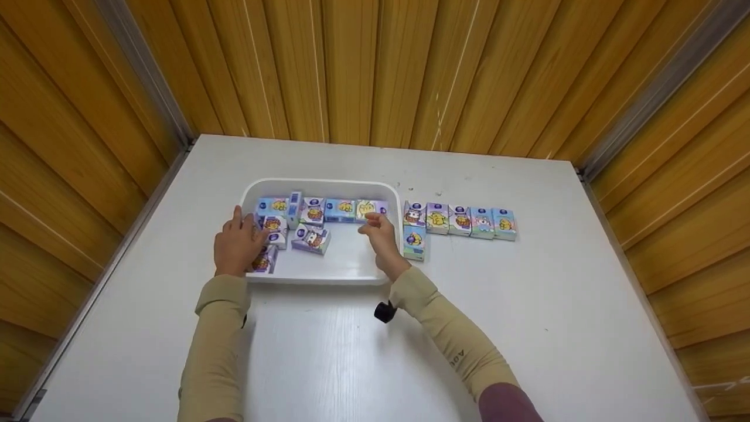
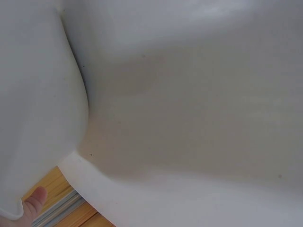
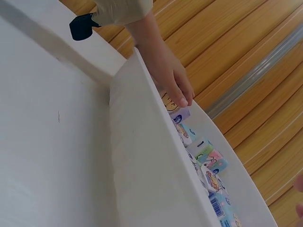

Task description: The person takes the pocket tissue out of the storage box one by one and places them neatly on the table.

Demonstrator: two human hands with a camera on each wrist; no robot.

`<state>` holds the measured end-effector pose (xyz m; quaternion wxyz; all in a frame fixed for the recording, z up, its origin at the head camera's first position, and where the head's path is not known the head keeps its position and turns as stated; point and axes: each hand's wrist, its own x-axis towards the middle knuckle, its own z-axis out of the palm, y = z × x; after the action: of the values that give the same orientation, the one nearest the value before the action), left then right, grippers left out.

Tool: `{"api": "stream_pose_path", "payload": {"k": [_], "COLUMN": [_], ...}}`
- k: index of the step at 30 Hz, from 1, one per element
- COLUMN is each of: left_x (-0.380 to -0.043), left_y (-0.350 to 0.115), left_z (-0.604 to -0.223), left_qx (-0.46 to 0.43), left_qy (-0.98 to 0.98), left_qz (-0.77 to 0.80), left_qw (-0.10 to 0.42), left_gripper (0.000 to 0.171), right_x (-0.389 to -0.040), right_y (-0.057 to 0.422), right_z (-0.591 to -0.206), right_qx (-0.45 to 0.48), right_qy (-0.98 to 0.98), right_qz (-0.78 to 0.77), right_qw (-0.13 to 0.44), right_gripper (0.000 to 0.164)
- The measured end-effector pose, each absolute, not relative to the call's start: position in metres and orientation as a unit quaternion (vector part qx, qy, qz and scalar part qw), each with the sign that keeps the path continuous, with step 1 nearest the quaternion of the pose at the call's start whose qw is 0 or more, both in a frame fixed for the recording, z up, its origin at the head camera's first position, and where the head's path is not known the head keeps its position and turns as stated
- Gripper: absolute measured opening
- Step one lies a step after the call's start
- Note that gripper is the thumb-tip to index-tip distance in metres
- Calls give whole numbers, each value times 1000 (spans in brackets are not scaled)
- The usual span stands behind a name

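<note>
Several small tissue packs with cartoon prints lie in a white tray [image 1: 328, 280]. My left hand [image 1: 233, 243] is at the tray's left side, fingers extended over the packs there; one purple-and-white pack [image 1: 274, 225] lies beside its fingertips. The right wrist view shows that left hand [image 3: 163, 66] reaching down to a yellow-figured pack [image 3: 169, 103]. Over the tray's right end is my right hand [image 1: 384, 243], thumb and forefinger apart near a pack [image 1: 367, 208] in the back row. A tilted pack [image 1: 312, 239] sits in front of that row.
To the tray's right, several packs form a row, including a blue one [image 1: 503, 224]. Another pack [image 1: 415, 243] lies in front of the row's left end. The white table [image 1: 556, 328] is bounded by wood-patterned walls [image 1: 351, 70]. A black wrist camera [image 1: 384, 312] hangs from the right sleeve.
</note>
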<state>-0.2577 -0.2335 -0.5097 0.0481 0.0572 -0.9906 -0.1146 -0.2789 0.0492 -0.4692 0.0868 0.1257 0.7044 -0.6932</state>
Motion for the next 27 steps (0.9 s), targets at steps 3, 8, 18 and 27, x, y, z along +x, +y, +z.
{"api": "stream_pose_path", "payload": {"k": [3, 8, 18, 27], "left_x": [-258, -256, -255, -256], "left_y": [-234, -235, -235, -233], "left_z": [-510, -508, -510, -508], "left_qx": [58, 58, 65, 66], "left_qy": [-991, -990, -989, -988], "left_qz": [-114, -117, -131, -133], "left_qw": [45, 45, 34, 36], "left_gripper": [66, 66, 68, 68], "right_x": [-278, -277, -272, -274], "right_y": [41, 28, 6, 1], "right_z": [-471, -477, -493, -504], "right_qx": [119, 101, 84, 118], "right_qy": [704, 710, 714, 656], "right_qz": [-692, -682, -667, -700], "right_qw": [109, 140, 196, 257], "right_gripper": [46, 50, 56, 60]}}
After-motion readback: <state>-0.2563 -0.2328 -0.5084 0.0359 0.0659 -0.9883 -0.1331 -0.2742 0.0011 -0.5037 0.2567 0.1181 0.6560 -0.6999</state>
